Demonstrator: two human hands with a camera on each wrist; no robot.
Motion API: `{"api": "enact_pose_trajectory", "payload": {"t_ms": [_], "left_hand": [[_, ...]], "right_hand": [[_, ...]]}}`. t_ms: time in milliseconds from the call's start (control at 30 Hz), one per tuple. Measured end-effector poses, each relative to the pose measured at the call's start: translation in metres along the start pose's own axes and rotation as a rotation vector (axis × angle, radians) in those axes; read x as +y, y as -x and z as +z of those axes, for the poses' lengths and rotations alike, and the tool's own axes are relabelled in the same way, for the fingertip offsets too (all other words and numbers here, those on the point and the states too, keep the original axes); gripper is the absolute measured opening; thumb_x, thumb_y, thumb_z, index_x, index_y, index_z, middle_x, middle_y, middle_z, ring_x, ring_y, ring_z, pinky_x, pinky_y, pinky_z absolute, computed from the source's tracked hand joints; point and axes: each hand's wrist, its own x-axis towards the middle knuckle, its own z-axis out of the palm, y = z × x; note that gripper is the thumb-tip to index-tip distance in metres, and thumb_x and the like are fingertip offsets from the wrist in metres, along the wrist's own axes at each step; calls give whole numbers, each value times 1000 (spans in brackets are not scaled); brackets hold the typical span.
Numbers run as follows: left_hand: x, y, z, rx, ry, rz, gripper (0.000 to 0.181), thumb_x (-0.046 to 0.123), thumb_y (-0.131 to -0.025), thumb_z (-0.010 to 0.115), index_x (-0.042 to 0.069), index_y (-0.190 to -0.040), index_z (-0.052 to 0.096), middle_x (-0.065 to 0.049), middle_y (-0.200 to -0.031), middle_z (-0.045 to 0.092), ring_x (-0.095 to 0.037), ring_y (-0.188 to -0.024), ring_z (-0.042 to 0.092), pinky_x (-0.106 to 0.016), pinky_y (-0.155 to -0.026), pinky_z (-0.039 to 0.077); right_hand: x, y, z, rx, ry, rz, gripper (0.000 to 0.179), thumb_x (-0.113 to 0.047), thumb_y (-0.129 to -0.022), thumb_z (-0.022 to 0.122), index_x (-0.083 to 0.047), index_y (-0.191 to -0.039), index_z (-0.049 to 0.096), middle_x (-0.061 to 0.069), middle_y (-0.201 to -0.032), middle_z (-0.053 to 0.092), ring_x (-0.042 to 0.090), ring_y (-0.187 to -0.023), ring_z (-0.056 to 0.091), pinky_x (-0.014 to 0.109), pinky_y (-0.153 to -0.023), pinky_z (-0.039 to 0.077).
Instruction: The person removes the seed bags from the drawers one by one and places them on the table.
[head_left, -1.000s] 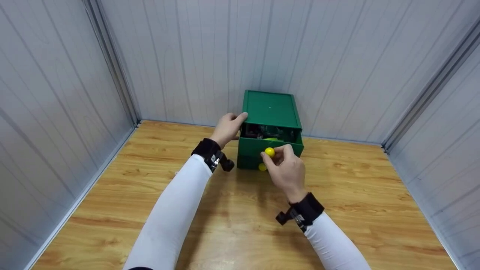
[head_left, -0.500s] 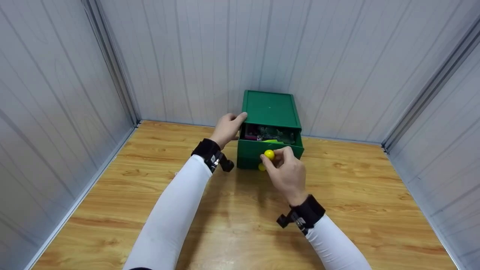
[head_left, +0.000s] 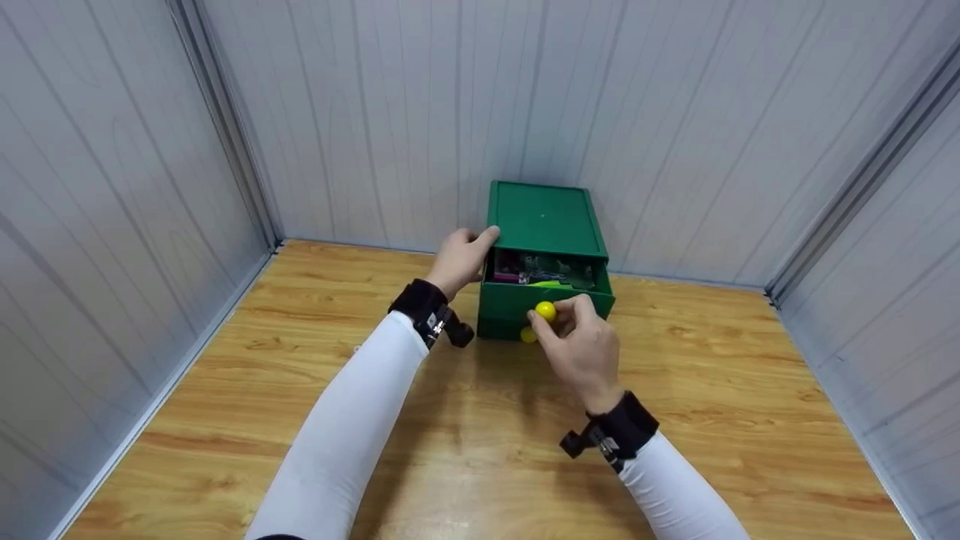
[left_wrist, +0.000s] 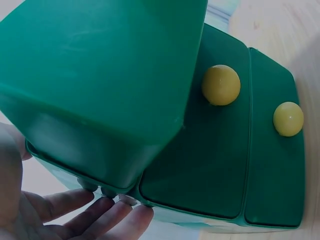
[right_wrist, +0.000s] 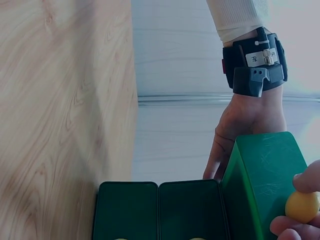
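Observation:
A green drawer cabinet (head_left: 545, 217) with round yellow knobs stands against the back wall. Its top drawer (head_left: 502, 296) is pulled partway out. My right hand (head_left: 585, 349) pinches that drawer's yellow knob (head_left: 545, 310) between thumb and fingers. At the cabinet's left side is my left hand (head_left: 461, 262), its thumb on the top edge. In the left wrist view, the left hand's fingers (left_wrist: 92, 217) touch the cabinet's side. Two lower drawers carry a middle knob (left_wrist: 221, 85) and a bottom knob (left_wrist: 288, 119); both these drawers are closed.
Inside the top drawer lie a bright yellow-green item (head_left: 551, 284), a dark pinkish item (head_left: 508, 274) and clear plastic pieces. Pale panel walls (head_left: 360, 112) bound the wooden tabletop (head_left: 465, 465) at the back and both sides.
The top drawer has slid slightly farther out toward me, with my right hand on its knob. More of its contents shows. My left hand has stayed on the cabinet's side.

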Motion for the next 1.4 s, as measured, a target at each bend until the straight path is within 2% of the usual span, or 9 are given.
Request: {"api": "enact_pose_trajectory", "payload": {"t_ms": [133, 333, 467, 967, 1233, 1400], "left_hand": [[1, 1, 1, -1, -7, 1, 64, 51, -116, 56, -4, -148, 58, -20, -131, 61, -28, -117, 62, -49, -104, 61], [2, 2, 2, -3, -12, -6, 70, 52, -116, 55, -5, -156, 52, -21, -151, 58, -32, -137, 60, -45, -104, 61], [2, 2, 3, -8, 8, -12, 72, 53, -115, 55, -5, -159, 50, -22, -155, 56, -32, -141, 58, -45, -105, 61], [1, 2, 3, -5, 5, 2, 73, 53, -115, 55, -5, -159, 49, -23, -156, 55, -34, -141, 58, -45, -103, 61], [-2, 2, 1, 0, 11, 7, 68, 53, -115, 55, -4, -152, 55, -20, -143, 61, -30, -128, 62, -47, -102, 62], [-1, 2, 0, -3, 10, 2, 68, 53, -115, 55, -4, -152, 56, -20, -146, 60, -31, -134, 61, -47, -103, 62]], "right_hand": [[1, 0, -3, 1, -11, 5, 31, -25, -98, 90, -7, -107, 67, 3, -87, 72, 14, -71, 64, 25, -64, 53], [1, 2, -5, 2, -22, 9, 30, -25, -98, 90, -7, -107, 67, 3, -88, 72, 16, -73, 64, 25, -66, 53], [0, 3, -6, 3, -23, 6, 30, -24, -97, 91, -7, -107, 67, 3, -88, 72, 15, -72, 64, 25, -66, 54], [0, 12, -11, 12, -10, -43, 32, -24, -95, 93, -7, -106, 67, 1, -85, 71, 12, -70, 62, 26, -63, 55], [-3, 15, -11, 13, -10, -71, 32, -22, -94, 94, -7, -106, 67, 3, -87, 72, 10, -70, 63, 26, -63, 57], [-5, 17, -12, 14, -12, -66, 32, -22, -95, 93, -7, -105, 67, 3, -86, 73, 12, -70, 63, 26, -63, 56]]}}
